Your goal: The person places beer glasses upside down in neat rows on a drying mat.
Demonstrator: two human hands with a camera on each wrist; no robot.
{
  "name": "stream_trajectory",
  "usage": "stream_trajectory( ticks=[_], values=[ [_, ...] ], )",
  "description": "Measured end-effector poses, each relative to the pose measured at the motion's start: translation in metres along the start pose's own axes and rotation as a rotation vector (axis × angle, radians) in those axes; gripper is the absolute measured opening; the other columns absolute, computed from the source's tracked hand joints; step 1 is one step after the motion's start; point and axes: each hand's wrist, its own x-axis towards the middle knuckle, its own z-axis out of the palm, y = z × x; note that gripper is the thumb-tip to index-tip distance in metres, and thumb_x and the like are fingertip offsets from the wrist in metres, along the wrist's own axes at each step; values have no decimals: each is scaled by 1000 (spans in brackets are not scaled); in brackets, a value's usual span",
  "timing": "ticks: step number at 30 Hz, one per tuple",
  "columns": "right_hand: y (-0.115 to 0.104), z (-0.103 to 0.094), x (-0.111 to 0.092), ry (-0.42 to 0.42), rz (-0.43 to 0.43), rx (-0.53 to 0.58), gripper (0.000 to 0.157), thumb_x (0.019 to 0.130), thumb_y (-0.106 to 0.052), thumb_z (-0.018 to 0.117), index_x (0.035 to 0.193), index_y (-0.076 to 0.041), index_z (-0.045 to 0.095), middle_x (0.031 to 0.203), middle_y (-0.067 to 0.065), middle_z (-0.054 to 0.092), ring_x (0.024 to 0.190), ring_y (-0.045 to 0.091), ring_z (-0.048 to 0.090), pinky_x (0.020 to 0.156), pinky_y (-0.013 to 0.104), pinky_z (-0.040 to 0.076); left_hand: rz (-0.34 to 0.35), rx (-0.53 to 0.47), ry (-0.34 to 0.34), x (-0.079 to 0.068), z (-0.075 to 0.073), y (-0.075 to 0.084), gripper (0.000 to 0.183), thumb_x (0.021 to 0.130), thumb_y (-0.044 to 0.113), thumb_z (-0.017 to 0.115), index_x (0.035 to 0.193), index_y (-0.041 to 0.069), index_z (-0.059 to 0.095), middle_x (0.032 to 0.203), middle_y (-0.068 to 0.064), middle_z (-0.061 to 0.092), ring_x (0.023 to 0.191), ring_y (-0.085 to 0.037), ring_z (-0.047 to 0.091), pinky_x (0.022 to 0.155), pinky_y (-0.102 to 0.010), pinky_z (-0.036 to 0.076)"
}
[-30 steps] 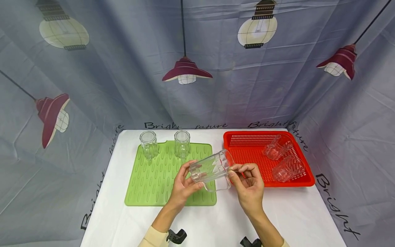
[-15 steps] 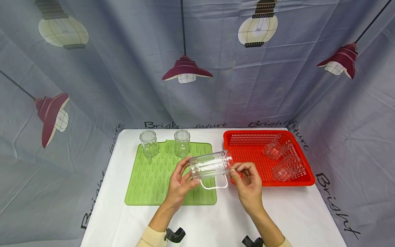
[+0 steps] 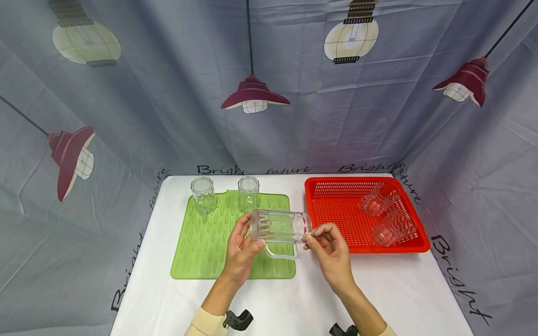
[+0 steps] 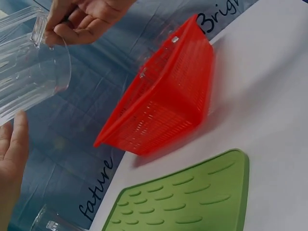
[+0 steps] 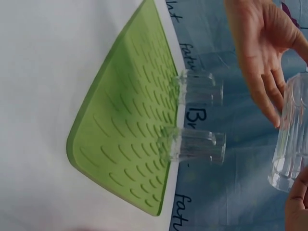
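A clear glass mug (image 3: 280, 226) is held on its side above the green mat (image 3: 210, 247), its handle pointing toward the person. My left hand (image 3: 240, 255) grips the mug's left end, thumb in front and fingers behind. At the other end, my right hand (image 3: 334, 257) pinches the edge between thumb and fingers, as the left wrist view also shows at the mug's rim (image 4: 65, 72). Two more clear glasses stand upright along the mat's back edge: the left glass (image 3: 203, 196) and the right glass (image 3: 248, 195).
A red plastic basket (image 3: 336, 228) sits to the right of the mat, with two clear glasses lying inside, the back glass (image 3: 378, 199) and the front glass (image 3: 391, 228). White cloth (image 3: 286, 303) covers the table. A patterned grey curtain (image 3: 277, 135) surrounds it.
The mug has swung from a tilt with its right end raised to nearly level, and shifted slightly left. Both hands moved a little left with it. The other glasses stayed put.
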Motion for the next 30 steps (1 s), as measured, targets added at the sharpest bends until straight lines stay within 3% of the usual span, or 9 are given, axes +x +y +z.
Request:
stream_trajectory(
  ticks=[6,14,20,30],
  values=[
    [-1,-2,2,-18,45,-71,24,99,13,66,114,13,47,108,4,67,96,12,73,85,23,66,36,-17,14,1,-2,2,76,86,-4,71,155,13,46,153,1,54,130,-14,65,101,-24,62],
    [-6,-6,4,51,62,-121,26,97,13,69,116,14,52,108,1,67,94,8,72,84,21,65,71,7,56,1,-9,9,78,82,-9,71,154,8,48,147,-1,57,126,-14,66,97,-23,63],
    [-7,-9,3,69,48,-113,25,97,14,67,116,17,51,107,2,68,93,10,71,84,21,65,81,55,103,1,-19,16,79,80,-12,71,153,7,49,148,-1,58,127,-13,66,95,-22,63],
    [-9,-22,1,102,52,-123,25,98,14,66,118,17,52,107,2,70,97,9,72,80,18,64,93,194,214,4,-43,28,80,79,-15,73,155,-1,50,144,1,66,130,-11,65,106,-25,59]
  ],
)
